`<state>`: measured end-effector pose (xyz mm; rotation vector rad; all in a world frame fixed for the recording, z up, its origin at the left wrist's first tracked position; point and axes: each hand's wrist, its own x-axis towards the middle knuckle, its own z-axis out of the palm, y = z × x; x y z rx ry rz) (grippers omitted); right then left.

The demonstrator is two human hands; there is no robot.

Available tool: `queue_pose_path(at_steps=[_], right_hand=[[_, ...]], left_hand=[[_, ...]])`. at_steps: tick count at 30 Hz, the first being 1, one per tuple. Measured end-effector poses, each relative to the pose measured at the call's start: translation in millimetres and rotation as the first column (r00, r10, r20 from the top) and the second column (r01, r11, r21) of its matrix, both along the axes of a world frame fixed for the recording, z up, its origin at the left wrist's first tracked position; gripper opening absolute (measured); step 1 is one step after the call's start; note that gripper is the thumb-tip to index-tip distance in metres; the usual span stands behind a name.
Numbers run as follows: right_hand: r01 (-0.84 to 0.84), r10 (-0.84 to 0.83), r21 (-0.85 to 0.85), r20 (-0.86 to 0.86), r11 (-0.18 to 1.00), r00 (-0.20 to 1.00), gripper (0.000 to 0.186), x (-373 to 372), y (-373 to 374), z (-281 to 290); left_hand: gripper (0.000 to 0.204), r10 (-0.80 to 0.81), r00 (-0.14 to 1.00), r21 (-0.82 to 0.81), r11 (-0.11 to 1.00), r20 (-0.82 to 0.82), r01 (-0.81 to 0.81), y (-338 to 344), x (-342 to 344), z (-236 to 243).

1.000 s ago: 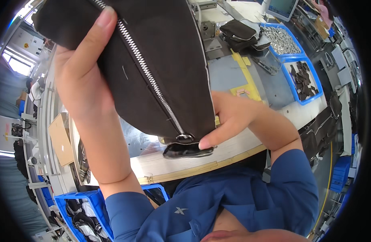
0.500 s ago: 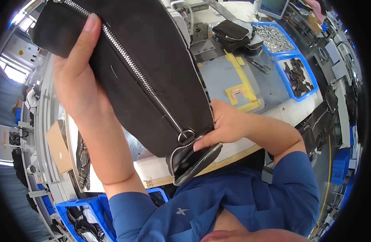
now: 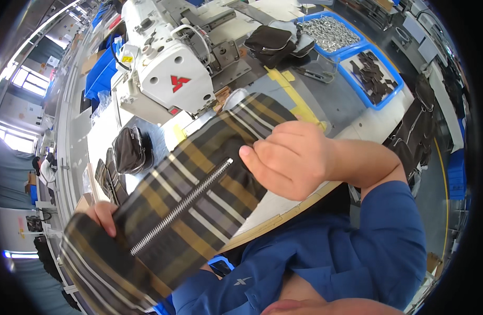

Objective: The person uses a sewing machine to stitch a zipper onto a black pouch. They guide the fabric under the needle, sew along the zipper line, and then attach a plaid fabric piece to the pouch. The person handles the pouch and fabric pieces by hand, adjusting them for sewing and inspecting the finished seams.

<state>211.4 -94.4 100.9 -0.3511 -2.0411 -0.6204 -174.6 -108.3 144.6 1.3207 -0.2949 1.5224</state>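
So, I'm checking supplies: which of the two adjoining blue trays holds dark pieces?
The nearer blue tray, closer to the right hand: it holds flat dark pieces, while the farther blue tray is filled with silvery metal parts.

the shirt [image 3: 325,252] is dark blue, with soft creases across the front. a small pale mark [image 3: 242,281] of crossed strokes sits on the left chest. the collar [image 3: 346,273] is the same blue, open at the neck. the right sleeve [image 3: 391,215] is short; the left hand [image 3: 104,214] and right hand [image 3: 294,160] are bare.
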Motion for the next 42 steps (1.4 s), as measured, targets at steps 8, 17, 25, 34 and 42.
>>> queue_pose_path(at_steps=[8, 17, 25, 34, 42], right_hand=[[-0.008, 0.012, 0.042, -0.089, 0.999, 0.996, 0.013, -2.0, -10.6, 1.7], [0.335, 0.545, -0.927, 0.196, -0.167, 0.815, 0.032, -10.6, -19.0, 15.9], [-0.239, 0.061, -0.893, -0.283, -0.380, 0.957, 0.038, 0.3, 49.0, -14.4], [-0.639, -0.051, -0.742, -0.644, -0.203, 0.763, 0.029, -18.7, 78.5, -27.9], [-0.703, -0.051, -0.711, -0.702, -0.006, 0.711, 0.026, -11.0, 74.7, -12.4]], left_hand=[[0.011, 0.094, 0.995, 0.024, 0.995, 0.015, -0.095, -25.4, -2.9, 0.3], [0.036, 0.364, 0.904, -0.284, 0.863, -0.225, -0.418, 39.6, 62.3, -4.1], [0.026, 0.096, 0.794, -0.561, 0.656, -0.601, -0.504, 51.4, 153.9, -67.9], [0.020, 0.226, 0.789, -0.480, 0.689, -0.571, -0.544, 62.5, 152.3, -71.9], [0.037, 0.117, 0.745, -0.447, 0.736, -0.656, -0.508, 52.1, 169.3, -74.2]])
